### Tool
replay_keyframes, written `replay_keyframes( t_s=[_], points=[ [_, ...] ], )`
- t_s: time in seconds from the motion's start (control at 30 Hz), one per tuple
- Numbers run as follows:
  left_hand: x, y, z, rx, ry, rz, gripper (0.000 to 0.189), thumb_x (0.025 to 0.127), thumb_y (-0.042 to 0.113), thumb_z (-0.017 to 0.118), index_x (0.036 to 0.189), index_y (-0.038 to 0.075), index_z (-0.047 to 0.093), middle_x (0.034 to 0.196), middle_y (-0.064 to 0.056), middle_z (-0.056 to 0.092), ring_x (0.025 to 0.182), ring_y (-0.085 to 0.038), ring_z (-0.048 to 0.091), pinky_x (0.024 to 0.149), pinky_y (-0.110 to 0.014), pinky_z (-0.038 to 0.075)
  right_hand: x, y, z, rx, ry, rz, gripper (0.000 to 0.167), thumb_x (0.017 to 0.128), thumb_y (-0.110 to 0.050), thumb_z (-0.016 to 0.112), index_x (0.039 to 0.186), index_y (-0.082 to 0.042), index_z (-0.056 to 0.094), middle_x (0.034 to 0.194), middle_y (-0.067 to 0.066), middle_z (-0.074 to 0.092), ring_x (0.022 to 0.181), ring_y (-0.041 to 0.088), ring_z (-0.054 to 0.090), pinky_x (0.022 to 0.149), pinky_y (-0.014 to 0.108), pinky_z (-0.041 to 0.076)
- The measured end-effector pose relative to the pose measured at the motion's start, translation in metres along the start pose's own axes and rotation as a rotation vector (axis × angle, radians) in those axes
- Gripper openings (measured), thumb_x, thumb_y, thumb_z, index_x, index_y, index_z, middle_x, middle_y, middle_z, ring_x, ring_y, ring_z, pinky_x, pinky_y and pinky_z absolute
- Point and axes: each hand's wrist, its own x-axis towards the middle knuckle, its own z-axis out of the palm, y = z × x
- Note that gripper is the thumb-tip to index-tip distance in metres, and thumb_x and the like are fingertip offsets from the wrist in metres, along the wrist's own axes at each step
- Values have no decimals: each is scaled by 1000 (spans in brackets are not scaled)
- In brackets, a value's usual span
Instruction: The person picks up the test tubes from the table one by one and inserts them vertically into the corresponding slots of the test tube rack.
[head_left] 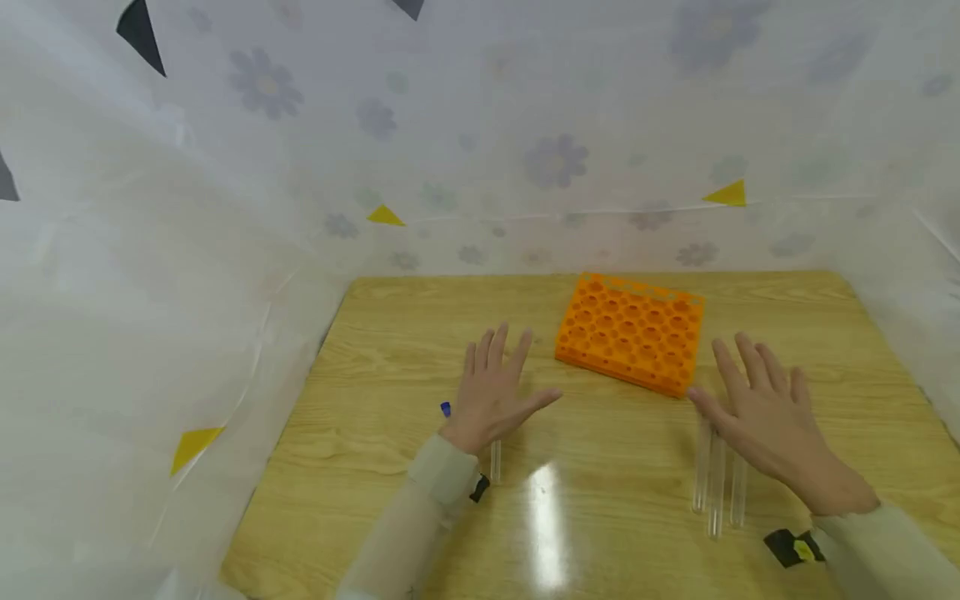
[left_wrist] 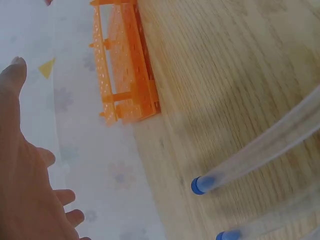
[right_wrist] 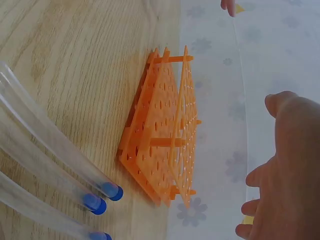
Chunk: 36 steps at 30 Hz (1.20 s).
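Note:
My left hand [head_left: 491, 400] is held over the left part of the table, fingers straight and thumb spread, with nothing in it. Below it lie clear test tubes [head_left: 496, 461], partly hidden by the hand and forearm; the left wrist view shows their blue caps [left_wrist: 198, 185]. On the other side, my right hand [head_left: 772, 425] is also empty, its fingers spread above three capped test tubes [head_left: 716, 492] lying side by side. Their blue caps [right_wrist: 98, 206] appear in the right wrist view. An orange test tube rack [head_left: 630, 333] stands between and beyond the hands, with no tubes in its holes.
The wood-grain table [head_left: 390, 333] is bordered by a pale flowered curtain [head_left: 465, 167] at the back and sides. Yellow triangles [head_left: 386, 216] mark the curtain. Black bands sit by both wrists. A bright light reflection [head_left: 546, 525] shows on the tabletop near the front.

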Motion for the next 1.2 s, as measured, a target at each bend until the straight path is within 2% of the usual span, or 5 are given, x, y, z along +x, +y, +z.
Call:
replay_keyframes(
  t_s=[0.23, 0.53, 0.73, 1.0, 1.2],
  points=[
    [22, 12, 9, -42, -47, 18, 88, 91, 79, 32, 160, 33, 4, 167, -10, 9, 154, -33, 7, 125, -54, 7, 11, 2, 5, 24, -27, 27, 81, 103, -53, 37, 160, -7, 2, 164, 25, -9, 148, 54, -2, 105, 81, -5],
    [42, 20, 19, -88, -65, 31, 81, 97, 70, 33, 161, 25, 14, 165, -11, 18, 152, -33, 18, 124, -52, 16, 27, 2, 14, 87, -85, 67, 82, 104, -55, 29, 158, 0, 1, 162, 33, 0, 143, 60, 7, 103, 82, 4],
    [56, 28, 27, -43, -68, 24, 66, 104, 54, 34, 160, 21, 20, 160, -11, 31, 147, -31, 30, 119, -50, 29, 33, 10, 27, 109, -115, 113, 83, 105, -55, 23, 155, 9, 5, 155, 41, 13, 137, 64, 15, 102, 83, 7],
    [69, 29, 36, 43, 36, 34, 48, 106, 28, 46, 152, 17, 40, 142, -6, 55, 131, -27, 50, 106, -44, 47, 43, 10, 39, 62, -85, 99, 70, 107, -48, 20, 136, 14, 38, 144, 42, 33, 129, 60, 33, 94, 81, 24],
    [74, 28, 37, 96, 74, 41, 33, 104, 23, 53, 135, 16, 61, 128, -3, 68, 118, -26, 61, 95, -42, 53, 47, 7, 44, 15, -32, 89, 63, 109, -39, 24, 132, 17, 40, 136, 44, 41, 121, 61, 42, 92, 76, 33]
  ],
)
